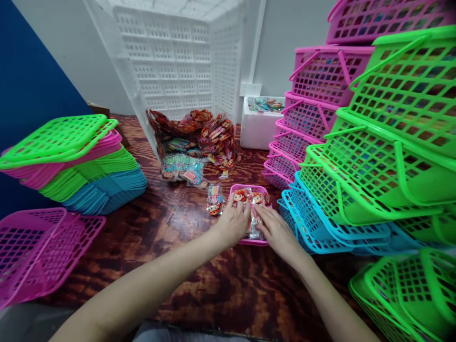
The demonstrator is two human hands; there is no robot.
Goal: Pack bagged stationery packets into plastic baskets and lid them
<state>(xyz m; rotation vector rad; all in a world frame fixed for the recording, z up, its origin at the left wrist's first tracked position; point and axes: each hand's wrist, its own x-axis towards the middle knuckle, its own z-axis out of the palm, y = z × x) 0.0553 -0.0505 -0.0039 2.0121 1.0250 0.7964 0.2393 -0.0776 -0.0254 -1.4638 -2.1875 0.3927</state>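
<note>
The left hand [233,224] is laid flat on the packets [245,195] in a small pink tray [253,242], its fingers [238,207] stretched out and slightly spread. The right hand [277,231] is set just beside it, fingers [262,214] extended onto the same packets (whether one is pinched cannot be told). The tray is placed mid-way across a dark, wood-grained tabletop [171,270], straight ahead of the person. A white crate [171,61] is stood against the back wall, stacked baskets [399,142] are piled at the right, and lids [78,166] at the left. The tray is turned with its long axis away from the person. The packets are laid along it, printed figures at the far end.
</note>
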